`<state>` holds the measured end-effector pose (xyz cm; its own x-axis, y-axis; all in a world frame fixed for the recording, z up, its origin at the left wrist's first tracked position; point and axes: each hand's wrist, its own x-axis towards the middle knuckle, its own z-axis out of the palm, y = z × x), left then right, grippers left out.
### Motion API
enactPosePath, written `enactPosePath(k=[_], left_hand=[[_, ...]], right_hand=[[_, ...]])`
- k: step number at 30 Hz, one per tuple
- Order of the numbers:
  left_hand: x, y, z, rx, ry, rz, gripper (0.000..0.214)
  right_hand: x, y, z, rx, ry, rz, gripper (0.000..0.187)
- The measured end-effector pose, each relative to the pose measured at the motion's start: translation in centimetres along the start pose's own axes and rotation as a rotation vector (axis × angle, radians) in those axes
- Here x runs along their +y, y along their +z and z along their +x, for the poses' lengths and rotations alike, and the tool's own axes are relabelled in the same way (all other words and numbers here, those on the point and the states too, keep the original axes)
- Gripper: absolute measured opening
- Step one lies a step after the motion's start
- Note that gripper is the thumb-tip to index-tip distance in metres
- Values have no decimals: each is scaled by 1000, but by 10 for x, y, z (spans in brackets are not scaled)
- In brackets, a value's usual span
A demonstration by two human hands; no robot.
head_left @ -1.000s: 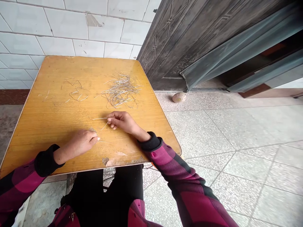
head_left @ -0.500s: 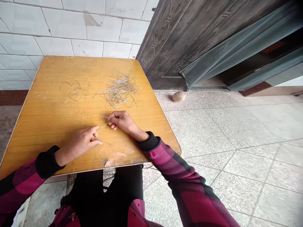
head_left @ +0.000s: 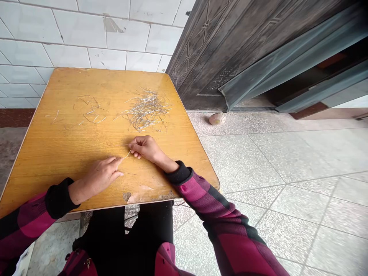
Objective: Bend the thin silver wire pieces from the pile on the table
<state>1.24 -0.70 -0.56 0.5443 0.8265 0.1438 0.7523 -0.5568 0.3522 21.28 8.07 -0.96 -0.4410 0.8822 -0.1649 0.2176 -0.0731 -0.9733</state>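
Observation:
My right hand (head_left: 143, 147) is closed in a pinch on a thin wire (head_left: 127, 154) above the table. One short end of wire sticks out to the left of its fingertips, while another stretch bends down towards my left hand (head_left: 102, 174). There, the wire meets the left fingertips and seems held among the fingers; the left thumb stands apart from them. A darker thin strand (head_left: 130, 174) shows just right of that thumb. Beyond my right hand lies a tangled pile of thin wires (head_left: 148, 111), silvery and brown.
Both hands are over a yellow wooden table (head_left: 66, 145) with a chipped front edge. Loose wire pieces (head_left: 93, 111) are scattered on its far left part. White wall tiles (head_left: 80, 28) stand behind. On the floor to the right, a worn ball (head_left: 217, 119) rests near a dark door (head_left: 207, 53).
My left fingertips have moved slightly right along the wire, leaving a shorter stretch between the hands. My right hand has shifted slightly left. The wire pile is unchanged.

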Motion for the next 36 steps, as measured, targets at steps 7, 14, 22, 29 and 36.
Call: enactPosePath(k=[7,14,22,29,36], left_hand=[[2,-1,-1,10,-11,24,37],[6,-8,-3,7,-20,17,32],[2,-11,1,206,72,154,45],[-1,2,2,135,98,245,64],[-3,10,4,54,70,299,65]], right_hand=[[0,-1,1,-20,20,5,19],[2,-14,0,-13,19,-133,24],[-18,-52,-21,-9,-225,-494,18],[-27,-51,-32,-400,-280,-655,15],[-25,-32,-32,-537,-188,-753,15]])
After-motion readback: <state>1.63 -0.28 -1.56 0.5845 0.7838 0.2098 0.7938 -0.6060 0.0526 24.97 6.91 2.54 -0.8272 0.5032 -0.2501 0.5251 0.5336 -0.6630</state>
